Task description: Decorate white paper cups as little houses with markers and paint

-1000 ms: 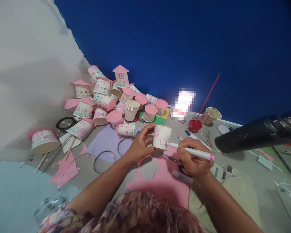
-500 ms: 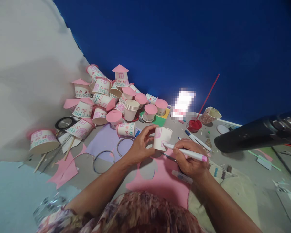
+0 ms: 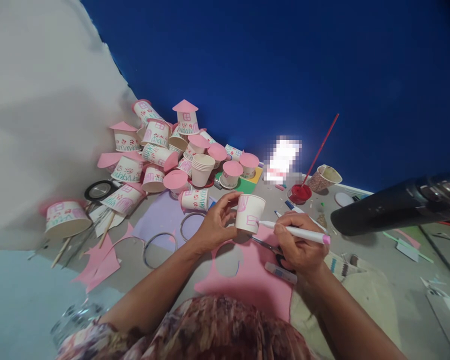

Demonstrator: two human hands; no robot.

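Observation:
My left hand (image 3: 220,222) grips a white paper cup (image 3: 249,212) from its left side, fingers around the wall. Pink marker lines on the cup form an arched shape near the rim and a small box lower down. In my right hand (image 3: 299,245) is a white marker (image 3: 303,234) with a pink end, its tip at the right side of the box. Under my hands lies pink paper (image 3: 247,282) with round cut-outs. A pair of scissors (image 3: 266,245) rests there, partly hidden by my right hand, beside a glue stick (image 3: 280,273).
Several decorated cups with pink cone tops (image 3: 185,117) are piled at the left back. A stack of plain cups (image 3: 202,170) stands before them. To the right are a red paint pot (image 3: 299,194), a patterned cup (image 3: 324,179) and a dark flask (image 3: 382,205). Metal rings (image 3: 160,250) lie left.
The box drawn on the cup has gained pink lines. My right hand and the marker have shifted slightly to the right; my left hand keeps its hold.

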